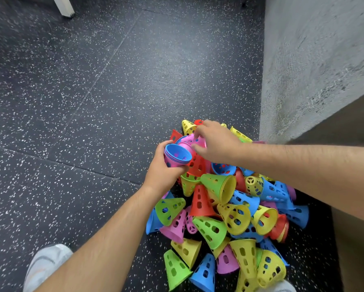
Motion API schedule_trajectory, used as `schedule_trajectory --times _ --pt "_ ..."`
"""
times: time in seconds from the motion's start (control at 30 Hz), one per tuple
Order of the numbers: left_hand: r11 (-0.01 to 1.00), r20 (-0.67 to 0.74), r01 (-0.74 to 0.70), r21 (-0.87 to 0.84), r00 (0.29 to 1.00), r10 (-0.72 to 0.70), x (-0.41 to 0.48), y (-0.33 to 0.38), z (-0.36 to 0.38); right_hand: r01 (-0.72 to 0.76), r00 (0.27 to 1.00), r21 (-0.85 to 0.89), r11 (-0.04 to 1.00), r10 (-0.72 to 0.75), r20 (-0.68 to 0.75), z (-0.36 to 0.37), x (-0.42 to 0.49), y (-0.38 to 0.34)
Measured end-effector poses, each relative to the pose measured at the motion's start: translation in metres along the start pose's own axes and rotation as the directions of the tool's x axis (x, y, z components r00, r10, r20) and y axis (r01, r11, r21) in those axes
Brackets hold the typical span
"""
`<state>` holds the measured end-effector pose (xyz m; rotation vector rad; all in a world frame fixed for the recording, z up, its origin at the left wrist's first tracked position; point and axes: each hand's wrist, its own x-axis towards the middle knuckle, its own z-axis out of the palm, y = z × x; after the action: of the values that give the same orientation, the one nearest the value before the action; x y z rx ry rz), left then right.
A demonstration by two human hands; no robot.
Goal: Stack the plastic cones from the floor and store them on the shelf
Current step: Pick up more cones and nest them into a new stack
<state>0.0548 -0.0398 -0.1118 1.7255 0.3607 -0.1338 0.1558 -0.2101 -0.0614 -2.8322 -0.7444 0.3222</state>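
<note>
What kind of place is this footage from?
Probably a gym or sports-training room: speckled black rubber floor tiles, a pile of perforated plastic training cones on it, and a rough concrete wall.

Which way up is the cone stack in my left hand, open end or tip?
Open end up, tilted: the cone stack in the left hand shows its hollow blue inside.

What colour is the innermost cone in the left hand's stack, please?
Blue, the innermost cone of the stack; head view.

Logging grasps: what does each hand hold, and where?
Left hand grips a nested cone stack round its body; right hand pinches a pink cone by its side.
</note>
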Motion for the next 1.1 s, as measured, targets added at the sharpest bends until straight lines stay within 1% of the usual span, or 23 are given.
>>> schedule_trajectory --times 0.03,0.07,0.1,0.17,0.2,0.23,0.3,0.37,0.47,0.57,0.6,0.67,0.7,0.73,0.8,0.87,0.93,1.0,1.1 --pt "1.0 -0.001 -0.002 0.0 1.0 0.002 0.0 0.001 0.0 -0.037 0.996 0.043 0.998 0.04 -0.081 -0.002 0.001 -0.001" --pt "1.0 0.001 -0.002 -0.002 1.0 0.002 0.0 0.001 0.0 -0.099 0.986 0.064 0.993 0.107 -0.127 -0.004 0.003 -0.002" --pt "1.0 0.005 -0.002 -0.007 1.0 0.002 0.0 0.003 0.0 -0.192 0.971 0.072 0.979 0.201 -0.134 -0.007 0.006 -0.002" --pt "1.0 0.01 -0.006 -0.014 1.0 0.006 0.001 0.005 0.001 -0.391 0.918 0.038 0.92 0.392 -0.054 -0.01 0.016 0.001" --pt "1.0 0.011 -0.007 -0.015 1.0 0.007 0.001 0.005 0.001 -0.441 0.898 0.022 0.897 0.441 0.009 -0.008 0.021 0.004" --pt "1.0 0.01 -0.01 -0.017 1.0 0.01 0.001 0.006 0.001 -0.451 0.891 0.03 0.892 0.448 0.075 -0.006 0.024 0.006" --pt "1.0 0.005 -0.016 -0.016 1.0 0.016 0.0 0.007 0.001 -0.418 0.901 0.084 0.904 0.402 0.163 -0.003 0.027 0.009" --pt "1.0 -0.004 -0.019 -0.004 1.0 0.019 0.001 0.006 0.0 -0.374 0.922 0.127 0.919 0.353 0.161 -0.002 0.025 0.008" --pt "1.0 -0.043 -0.018 0.007 0.999 0.019 0.002 0.002 -0.003 -0.268 0.963 0.145 0.952 0.269 0.014 -0.007 0.021 0.002" --pt "1.0 -0.079 -0.005 -0.006 0.997 0.005 0.003 0.001 -0.006 -0.092 0.983 0.207 0.974 0.122 -0.138 -0.015 0.017 -0.002" --pt "1.0 -0.086 -0.003 -0.009 0.996 0.002 0.002 0.001 -0.006 -0.009 0.982 0.197 0.98 0.046 -0.183 -0.018 0.014 -0.004" --pt "1.0 -0.088 -0.009 -0.029 0.996 0.006 0.001 0.002 -0.007 0.193 0.948 0.124 0.973 -0.152 -0.28 -0.02 0.011 -0.01" --pt "0.999 -0.086 -0.017 -0.048 0.996 0.013 0.0 0.002 -0.007 0.266 0.929 0.08 0.961 -0.233 -0.287 -0.02 0.009 -0.014" --pt "0.998 -0.084 -0.024 -0.065 0.996 0.019 0.0 0.003 -0.006 0.307 0.919 0.047 0.95 -0.284 -0.273 -0.018 0.007 -0.018" --pt "0.996 -0.09 -0.037 -0.076 0.995 0.03 0.0 0.004 -0.004 0.34 0.914 0.01 0.94 -0.329 -0.237 -0.012 0.002 -0.025" --pt "0.994 -0.102 -0.039 -0.104 0.994 0.028 0.001 0.006 -0.003 0.341 0.926 0.047 0.939 -0.327 -0.189 -0.007 -0.003 -0.032" --pt "0.988 -0.119 -0.039 -0.147 0.993 0.022 0.001 0.007 -0.005 0.305 0.949 0.22 0.927 -0.276 -0.153 -0.004 -0.007 -0.037" --pt "0.984 -0.136 -0.052 -0.17 0.99 0.029 0.001 0.007 -0.008 0.262 0.964 0.374 0.889 -0.224 -0.144 -0.003 -0.008 -0.037" --pt "0.986 -0.133 -0.046 -0.162 0.991 0.024 0.0 0.01 -0.014 0.213 0.976 0.467 0.858 -0.204 -0.07 -0.001 -0.005 -0.035"
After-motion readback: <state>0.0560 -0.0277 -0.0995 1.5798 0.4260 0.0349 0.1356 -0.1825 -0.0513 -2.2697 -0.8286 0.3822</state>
